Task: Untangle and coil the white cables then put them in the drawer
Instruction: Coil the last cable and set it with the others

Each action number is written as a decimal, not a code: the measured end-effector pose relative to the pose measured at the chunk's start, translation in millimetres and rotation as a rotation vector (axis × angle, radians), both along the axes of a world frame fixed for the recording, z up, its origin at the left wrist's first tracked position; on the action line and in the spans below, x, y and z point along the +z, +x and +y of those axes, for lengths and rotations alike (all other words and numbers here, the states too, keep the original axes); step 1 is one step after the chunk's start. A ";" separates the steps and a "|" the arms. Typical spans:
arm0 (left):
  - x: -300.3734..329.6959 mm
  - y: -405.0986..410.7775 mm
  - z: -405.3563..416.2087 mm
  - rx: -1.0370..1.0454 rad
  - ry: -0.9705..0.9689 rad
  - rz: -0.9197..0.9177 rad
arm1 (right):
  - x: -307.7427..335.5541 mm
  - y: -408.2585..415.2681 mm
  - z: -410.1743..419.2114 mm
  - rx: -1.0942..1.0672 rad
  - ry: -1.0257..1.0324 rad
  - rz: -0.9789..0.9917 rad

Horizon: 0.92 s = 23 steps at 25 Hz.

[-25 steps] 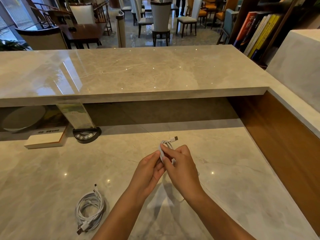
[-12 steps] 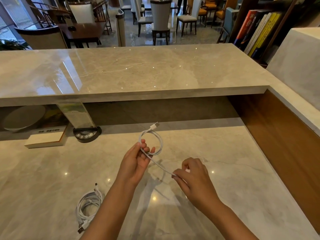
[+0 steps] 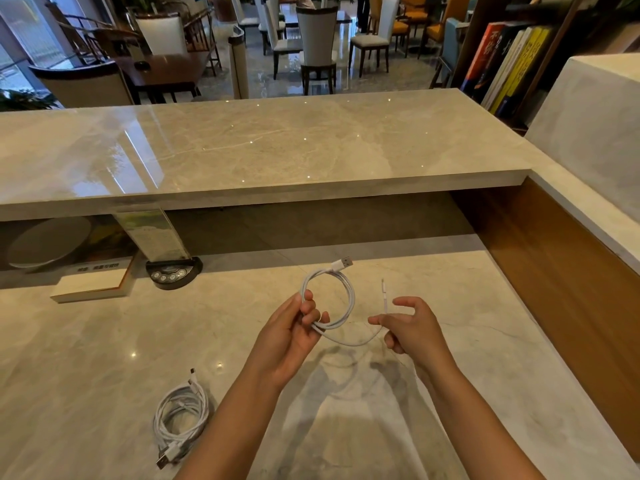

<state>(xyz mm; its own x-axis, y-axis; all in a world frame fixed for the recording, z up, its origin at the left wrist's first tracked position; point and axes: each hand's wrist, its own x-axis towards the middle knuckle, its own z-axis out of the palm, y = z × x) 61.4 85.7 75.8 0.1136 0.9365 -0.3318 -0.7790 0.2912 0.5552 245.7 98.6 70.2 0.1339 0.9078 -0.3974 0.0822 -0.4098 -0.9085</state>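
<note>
My left hand point(image 3: 294, 327) pinches a white cable point(image 3: 348, 297) wound into a small loop, held above the marble desk point(image 3: 104, 358). Its USB plug points up and to the right above the loop. The cable's free end runs right to my right hand point(image 3: 410, 325), which pinches it between thumb and forefinger, the small plug standing upright above the fingers. A second white cable point(image 3: 181, 419) lies coiled on the desk at the lower left, beside my left forearm. No drawer is in view.
A raised marble counter point(image 3: 277, 147) overhangs the desk's far side. Under it at the left stand a white box point(image 3: 91, 282), a black round base with a sign point(image 3: 173, 271) and a pale plate point(image 3: 46, 242). A wooden wall point(image 3: 571, 271) bounds the right side.
My hands have drawn apart. The cable's loop in my left hand has opened wider, and my right hand has slid along to the free end, whose small plug now sticks up.
</note>
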 end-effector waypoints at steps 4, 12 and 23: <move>2.7 3.3 -2.1 -0.062 0.002 0.002 | 5.0 -7.4 -2.9 0.199 0.023 -0.070; -5.4 14.0 -3.7 -0.018 -0.080 -0.088 | 2.3 -32.3 -26.3 0.258 0.343 0.042; -13.2 14.1 -6.7 0.096 -0.112 -0.041 | 8.1 -16.1 -16.6 0.027 0.706 -0.224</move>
